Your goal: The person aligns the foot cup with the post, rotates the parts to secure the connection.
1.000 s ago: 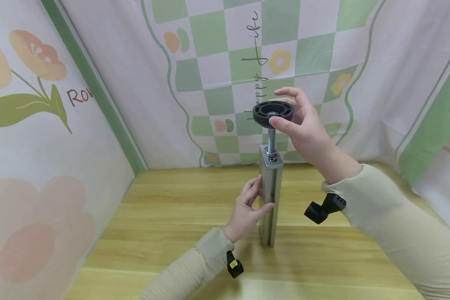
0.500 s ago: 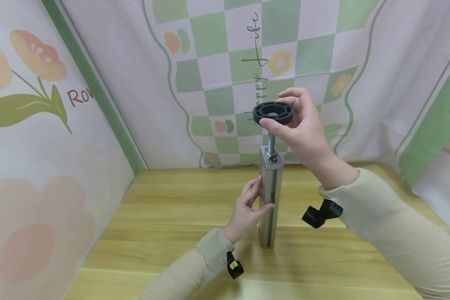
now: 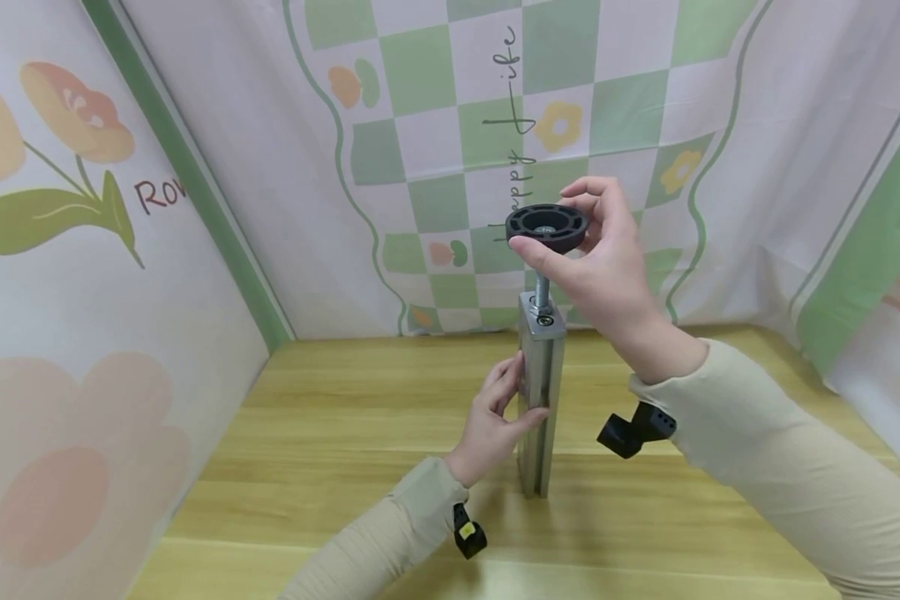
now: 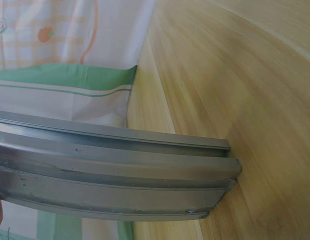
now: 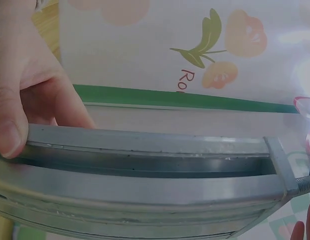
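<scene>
An aluminium profile (image 3: pixel 542 392) stands upright on the wooden table, with grooves down its sides and a metal end plate (image 3: pixel 547 325) on top. A threaded rod (image 3: pixel 542 292) rises from that plate through a nut. The rod carries a round black leveling foot (image 3: pixel 521 225), ribbed face up. My right hand (image 3: pixel 607 262) holds the foot by its rim, thumb in front and fingers at the far right side. Lower down, my left hand (image 3: pixel 491 421) grips the profile between thumb and fingers. In the left wrist view the profile's lower end (image 4: pixel 215 175) meets the tabletop.
The wooden table (image 3: pixel 330 433) spreads around the profile. Behind it hangs a curtain with green checks (image 3: pixel 420 133), and a flower-printed curtain (image 3: pixel 60 292) closes the left side. Black wrist cameras (image 3: pixel 633 431) sit on both sleeves.
My right thumb has slid left along the near rim of the leveling foot, and my right wrist has shifted slightly left. My left hand and the profile stay put.
</scene>
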{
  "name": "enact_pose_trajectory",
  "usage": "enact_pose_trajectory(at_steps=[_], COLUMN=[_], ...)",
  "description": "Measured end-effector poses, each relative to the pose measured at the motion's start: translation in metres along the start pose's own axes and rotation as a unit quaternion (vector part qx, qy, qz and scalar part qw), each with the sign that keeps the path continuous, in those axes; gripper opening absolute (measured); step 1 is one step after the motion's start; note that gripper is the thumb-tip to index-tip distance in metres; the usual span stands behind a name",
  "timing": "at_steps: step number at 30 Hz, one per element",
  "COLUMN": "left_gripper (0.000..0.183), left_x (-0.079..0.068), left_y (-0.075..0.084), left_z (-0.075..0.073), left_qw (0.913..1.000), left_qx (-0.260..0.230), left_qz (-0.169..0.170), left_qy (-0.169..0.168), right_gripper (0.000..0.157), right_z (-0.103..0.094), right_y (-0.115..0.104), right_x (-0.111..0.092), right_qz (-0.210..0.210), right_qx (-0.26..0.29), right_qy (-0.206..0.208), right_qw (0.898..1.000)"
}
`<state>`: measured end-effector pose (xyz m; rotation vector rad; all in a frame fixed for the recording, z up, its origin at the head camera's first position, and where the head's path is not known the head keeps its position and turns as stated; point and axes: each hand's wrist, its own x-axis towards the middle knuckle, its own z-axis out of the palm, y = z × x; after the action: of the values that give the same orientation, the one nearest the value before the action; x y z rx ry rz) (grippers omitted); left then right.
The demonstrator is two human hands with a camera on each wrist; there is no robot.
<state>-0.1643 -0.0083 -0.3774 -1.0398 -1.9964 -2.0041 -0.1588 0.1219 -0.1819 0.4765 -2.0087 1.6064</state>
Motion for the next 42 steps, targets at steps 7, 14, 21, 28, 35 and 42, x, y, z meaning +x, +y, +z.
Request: enact_pose_trajectory(at_steps=[7, 14, 21, 28, 35, 42], left_gripper=[0.072, 0.072, 0.072, 0.072, 0.071, 0.073], left_x=[0.000, 0.000, 0.001, 0.000, 0.000, -0.001], left_y=[0.000, 0.000, 0.001, -0.002, -0.002, -0.001], left_z=[0.000, 0.000, -0.001, 0.000, -0.001, 0.000], left_qw=[1.0000, 1.0000, 1.0000, 1.0000, 1.0000, 0.9999], left_qx=[-0.004, -0.006, -0.001, 0.001, 0.000, -0.004], left_qz=[0.000, 0.005, 0.002, 0.004, 0.003, 0.010], left_qy=[0.001, -0.002, -0.001, 0.001, 0.000, 0.004], right_gripper=[0.048, 0.035, 0.030, 0.039, 0.046, 0.046], right_z=[0.000, -0.004, -0.009, -0.015, -0.015, -0.014], right_y=[0.000, 0.010, 0.024, 0.034, 0.034, 0.036], right_x=[0.000, 0.006, 0.026, 0.038, 0.041, 0.039], right_qz=[-0.010, -0.063, -0.028, 0.026, 0.030, 0.024], right_qx=[0.008, 0.182, 0.328, 0.418, 0.487, 0.509], right_qy=[0.001, -0.018, -0.142, -0.305, -0.357, -0.379], right_qw=[1.000, 0.981, 0.934, 0.856, 0.796, 0.772])
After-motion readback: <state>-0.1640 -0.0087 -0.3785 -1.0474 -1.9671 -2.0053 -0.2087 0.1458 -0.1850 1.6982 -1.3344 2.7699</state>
